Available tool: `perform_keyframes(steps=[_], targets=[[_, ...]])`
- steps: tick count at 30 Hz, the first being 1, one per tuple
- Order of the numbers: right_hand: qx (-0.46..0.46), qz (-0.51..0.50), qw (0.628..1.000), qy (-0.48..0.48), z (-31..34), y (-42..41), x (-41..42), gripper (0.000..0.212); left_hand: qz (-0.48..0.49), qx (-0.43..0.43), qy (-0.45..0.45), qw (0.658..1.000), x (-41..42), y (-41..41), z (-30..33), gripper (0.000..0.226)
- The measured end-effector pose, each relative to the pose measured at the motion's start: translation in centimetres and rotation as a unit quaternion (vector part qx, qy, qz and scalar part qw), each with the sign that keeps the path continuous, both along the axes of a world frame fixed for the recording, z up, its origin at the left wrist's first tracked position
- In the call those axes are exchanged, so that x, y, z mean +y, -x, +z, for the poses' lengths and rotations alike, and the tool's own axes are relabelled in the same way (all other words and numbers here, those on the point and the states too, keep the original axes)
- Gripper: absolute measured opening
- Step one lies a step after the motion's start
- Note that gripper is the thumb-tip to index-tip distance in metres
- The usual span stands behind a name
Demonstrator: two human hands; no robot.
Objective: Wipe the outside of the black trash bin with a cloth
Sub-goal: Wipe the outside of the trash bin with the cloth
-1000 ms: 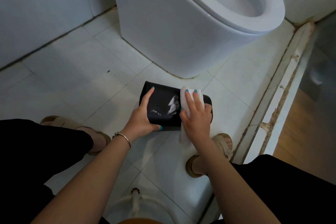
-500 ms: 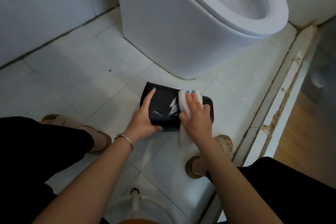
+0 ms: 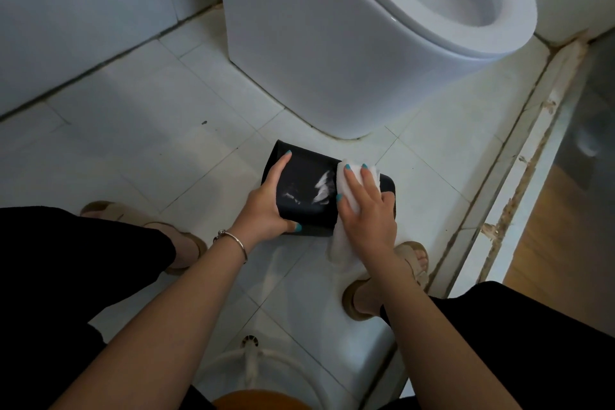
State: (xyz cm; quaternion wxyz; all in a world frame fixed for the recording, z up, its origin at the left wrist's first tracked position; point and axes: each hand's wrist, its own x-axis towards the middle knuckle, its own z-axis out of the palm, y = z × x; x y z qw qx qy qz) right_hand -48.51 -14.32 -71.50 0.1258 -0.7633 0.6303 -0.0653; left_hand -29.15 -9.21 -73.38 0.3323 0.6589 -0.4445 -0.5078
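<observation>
The small black trash bin (image 3: 307, 191) lies on its side on the white tile floor, just in front of the toilet. White smears show on its upper face. My left hand (image 3: 266, 206) grips the bin's left end, fingers over the top and thumb under the near edge. My right hand (image 3: 364, 210) presses a white cloth (image 3: 349, 178) flat against the bin's right part with straight fingers. The cloth's lower end hangs down past the bin's near edge. The bin's right end is partly hidden by my hand and the cloth.
A white toilet (image 3: 349, 43) stands close behind the bin. A raised, stained threshold (image 3: 519, 183) runs along the right, with a wooden floor beyond. My sandalled feet (image 3: 386, 280) flank the bin. A white round object (image 3: 253, 363) sits on the floor near me.
My right hand and the cloth have slid a little toward me and to the right over the bin. My left hand keeps its grip, and the bin stays in place.
</observation>
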Motion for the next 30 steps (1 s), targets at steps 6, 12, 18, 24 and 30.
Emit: perform_keyframes(steps=[6, 12, 18, 24, 30], targets=[[-0.016, -0.026, 0.999, -0.023, 0.5, 0.1, -2.7, 0.051, -0.003, -0.006, 0.004, 1.0, -0.2, 0.1, 0.2, 0.13], [0.004, 0.008, 1.0, -0.01, 0.8, -1.6, -1.1, 0.057, 0.012, -0.014, 0.006, 1.0, -0.1, 0.5, -0.1, 0.136], [-0.014, 0.017, 0.999, -0.038, 1.0, 1.0, -2.8, 0.056, 0.013, -0.028, 0.004, 1.0, 0.0, 0.5, -0.1, 0.135], [-0.009, 0.044, 0.998, -0.038, 1.3, -3.1, -1.0, 0.059, 0.02, -0.011, 0.002, 1.0, -0.1, 0.5, -0.6, 0.134], [-0.058, 0.032, 0.996, -0.053, 1.3, -1.4, -1.9, 0.056, 0.003, -0.01, 0.004, 1.0, -0.3, 0.0, -0.5, 0.135]])
